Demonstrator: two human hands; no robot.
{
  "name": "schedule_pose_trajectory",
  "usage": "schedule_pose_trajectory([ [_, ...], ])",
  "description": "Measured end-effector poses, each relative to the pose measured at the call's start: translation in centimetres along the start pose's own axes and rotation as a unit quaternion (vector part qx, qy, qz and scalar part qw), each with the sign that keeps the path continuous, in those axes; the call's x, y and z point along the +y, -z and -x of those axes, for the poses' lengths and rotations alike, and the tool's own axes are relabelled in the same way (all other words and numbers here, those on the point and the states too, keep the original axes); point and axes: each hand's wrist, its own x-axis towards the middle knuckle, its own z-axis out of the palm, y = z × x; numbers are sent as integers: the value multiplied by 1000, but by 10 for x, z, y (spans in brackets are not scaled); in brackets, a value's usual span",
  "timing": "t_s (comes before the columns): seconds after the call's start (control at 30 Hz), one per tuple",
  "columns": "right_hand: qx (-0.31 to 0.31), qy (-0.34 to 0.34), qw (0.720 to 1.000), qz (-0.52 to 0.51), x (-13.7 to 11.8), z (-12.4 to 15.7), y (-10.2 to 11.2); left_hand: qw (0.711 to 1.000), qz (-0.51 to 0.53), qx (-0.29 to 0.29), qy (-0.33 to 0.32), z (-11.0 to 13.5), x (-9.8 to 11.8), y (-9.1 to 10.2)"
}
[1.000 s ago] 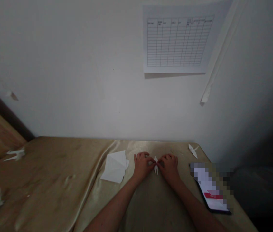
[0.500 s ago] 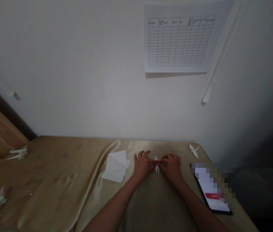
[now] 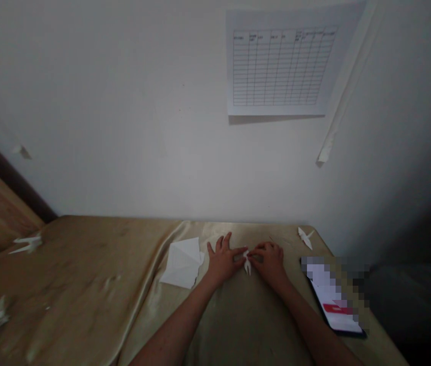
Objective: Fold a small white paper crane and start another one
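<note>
"So, what fills that corner?"
"A pale wall (image 3: 104,127), then a gold satin tablecloth (image 3: 89,269). A printed grid sheet (image 3: 278,71) hangs above, a lit smartphone (image 3: 332,292) lies rightward, and white papers (image 3: 181,264) lie just beside the left hand (image 3: 222,263)."
"And the fingers?"
"Left: three splayed, thumb and forefinger tips touching something; whether they grip, I can't tell. The right hand (image 3: 271,262) pinches, other fingers curled."
"Pinches what?"
"A small folded paper (image 3: 247,264), between both hands, forked end away from the wall."
</note>
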Motion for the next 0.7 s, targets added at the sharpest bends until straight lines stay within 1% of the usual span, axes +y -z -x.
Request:
schedule_pose_trajectory([
  [0.3,-19,-5,1000,-5,2,-5,-2,1000,12,3,17,-5,7,7],
  [0.4,-23,-13,1000,-6,1,-5,-2,1000,17,3,9,-6,7,7],
  [0.57,-27,-3,1000,-10,2,-5,1,1000,13,4,-4,-7,4,7],
  [0.7,-28,-1,1000,-8,2,-6,1,1000,8,-10,2,-7,6,8],
])
